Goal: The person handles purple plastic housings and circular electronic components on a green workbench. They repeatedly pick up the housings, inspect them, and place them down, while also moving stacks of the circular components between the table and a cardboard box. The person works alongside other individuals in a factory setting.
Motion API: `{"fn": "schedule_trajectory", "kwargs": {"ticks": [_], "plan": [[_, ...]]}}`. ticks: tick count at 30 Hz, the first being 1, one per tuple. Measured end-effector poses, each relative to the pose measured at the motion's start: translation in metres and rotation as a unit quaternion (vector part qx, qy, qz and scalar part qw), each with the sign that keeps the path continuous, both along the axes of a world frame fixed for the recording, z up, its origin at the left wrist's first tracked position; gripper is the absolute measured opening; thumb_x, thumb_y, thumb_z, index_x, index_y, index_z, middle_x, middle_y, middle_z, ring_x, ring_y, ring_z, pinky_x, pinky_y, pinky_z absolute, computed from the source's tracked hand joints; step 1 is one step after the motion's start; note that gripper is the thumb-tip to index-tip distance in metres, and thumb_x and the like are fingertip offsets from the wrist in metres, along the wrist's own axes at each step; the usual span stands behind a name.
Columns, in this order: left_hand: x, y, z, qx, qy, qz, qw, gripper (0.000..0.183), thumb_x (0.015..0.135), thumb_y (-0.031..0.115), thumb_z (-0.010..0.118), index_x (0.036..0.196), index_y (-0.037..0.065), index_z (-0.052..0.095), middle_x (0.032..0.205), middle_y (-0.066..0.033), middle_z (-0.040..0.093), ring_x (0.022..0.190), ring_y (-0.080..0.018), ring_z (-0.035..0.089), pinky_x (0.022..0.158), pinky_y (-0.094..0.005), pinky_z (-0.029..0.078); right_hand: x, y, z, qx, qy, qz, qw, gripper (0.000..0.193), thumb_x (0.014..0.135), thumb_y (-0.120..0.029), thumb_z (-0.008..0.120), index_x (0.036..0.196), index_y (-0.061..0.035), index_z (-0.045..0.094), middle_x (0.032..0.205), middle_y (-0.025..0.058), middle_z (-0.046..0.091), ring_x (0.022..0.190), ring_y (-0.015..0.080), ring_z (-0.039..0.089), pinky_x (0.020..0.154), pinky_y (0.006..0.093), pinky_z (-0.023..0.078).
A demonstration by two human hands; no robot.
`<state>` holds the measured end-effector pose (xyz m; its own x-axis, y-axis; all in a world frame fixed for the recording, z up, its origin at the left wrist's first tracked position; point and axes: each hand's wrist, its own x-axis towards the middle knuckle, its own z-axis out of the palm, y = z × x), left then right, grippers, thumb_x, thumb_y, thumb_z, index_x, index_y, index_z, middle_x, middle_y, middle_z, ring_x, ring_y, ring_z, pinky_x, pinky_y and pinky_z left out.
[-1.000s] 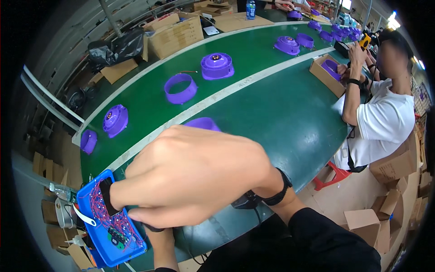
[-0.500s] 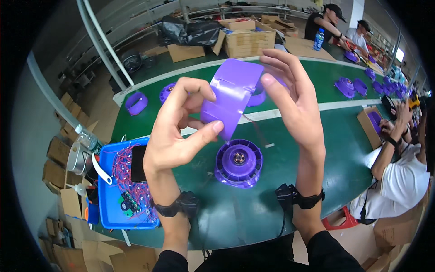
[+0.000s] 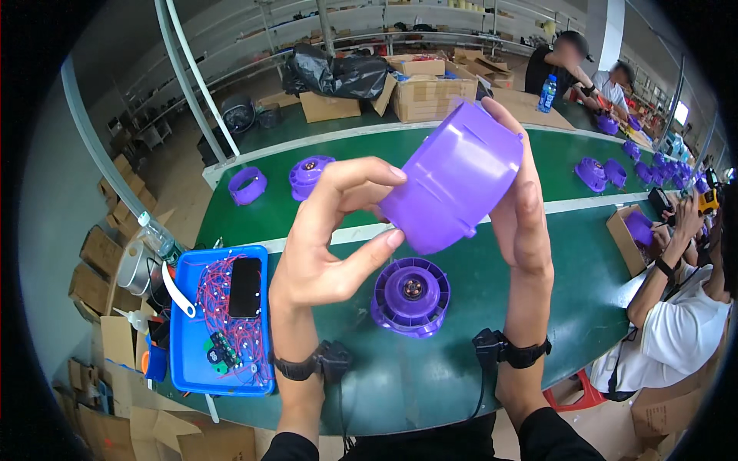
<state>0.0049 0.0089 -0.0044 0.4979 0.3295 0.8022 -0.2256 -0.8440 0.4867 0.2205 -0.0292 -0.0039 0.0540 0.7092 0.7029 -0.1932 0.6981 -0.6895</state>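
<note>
**Above surface (image 3: 469,376), tilted purple ring (image 3: 461,180)**

Pinching ring's left edge in left hand (image 3: 319,250), thumb against fingers. At ring's right side with right hand (image 3: 526,219), fingers partly hidden behind; can't tell if gripping. Lower, on surface: purple hub (image 3: 411,298). Far left: blue tray (image 3: 186,357), phone (image 3: 245,288) inside.

black sleeves (image 3: 557,429), black wrist straps (image 3: 526,353) with boxy black modules (image 3: 487,349) trailing thin dark cables (image 3: 483,386).

Fairly bright, even indoor light falls on the green workbench (image 3: 419,376), leaving a white highlight on the tilted purple plastic ring (image 3: 461,177) and a pale sheen near the bench's right edge. Fisheye distortion bows the leftmost metal post (image 3: 88,129); black vignetting swallows the corners.
</note>
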Motion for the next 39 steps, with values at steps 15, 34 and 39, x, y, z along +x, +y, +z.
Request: {"fn": "schedule_trajectory", "kwargs": {"ticks": [15, 34, 39], "plan": [[0.015, 0.005, 0.009, -0.356, -0.313, -0.372, 0.798, 0.07, 0.097, 0.046, 0.039, 0.153, 0.013, 0.012, 0.155, -0.0284, 0.011, 0.145, -0.0408, 0.012, 0.115, -0.0559, 0.02, 0.007, 0.003, 0.002, -0.103, 0.249, -0.032, 0.963, 0.058, 0.092, -0.051, 0.052, 0.128, -0.0068, 0.046, 0.124, 0.0157, 0.052, 0.112, 0.0283, 0.056, 0.092, 0.0457, 0.048], [0.0, 0.011, -0.006, -0.304, -0.078, 0.026, 0.949, 0.029, 0.094, 0.025, 0.06, 0.081, -0.001, 0.067, 0.067, -0.0102, 0.065, 0.048, -0.0095, 0.056, 0.04, -0.0223, 0.041, 0.003, 0.007, 0.003, -0.153, 0.304, 0.063, 0.938, 0.073, 0.086, -0.059, 0.056, 0.131, -0.0041, 0.042, 0.129, 0.0195, 0.049, 0.118, 0.037, 0.051, 0.097, 0.0533, 0.043], [0.009, 0.026, -0.007, -0.461, -0.286, -0.216, 0.812, 0.07, 0.099, 0.051, 0.028, 0.127, -0.009, 0.05, 0.121, -0.0305, 0.057, 0.113, -0.0341, 0.059, 0.083, -0.039, 0.055, 0.002, 0.01, 0.0, -0.166, 0.329, 0.098, 0.925, 0.078, 0.084, -0.06, 0.057, 0.133, -0.0023, 0.041, 0.132, 0.0226, 0.046, 0.121, 0.0408, 0.048, 0.099, 0.0562, 0.04]]}}
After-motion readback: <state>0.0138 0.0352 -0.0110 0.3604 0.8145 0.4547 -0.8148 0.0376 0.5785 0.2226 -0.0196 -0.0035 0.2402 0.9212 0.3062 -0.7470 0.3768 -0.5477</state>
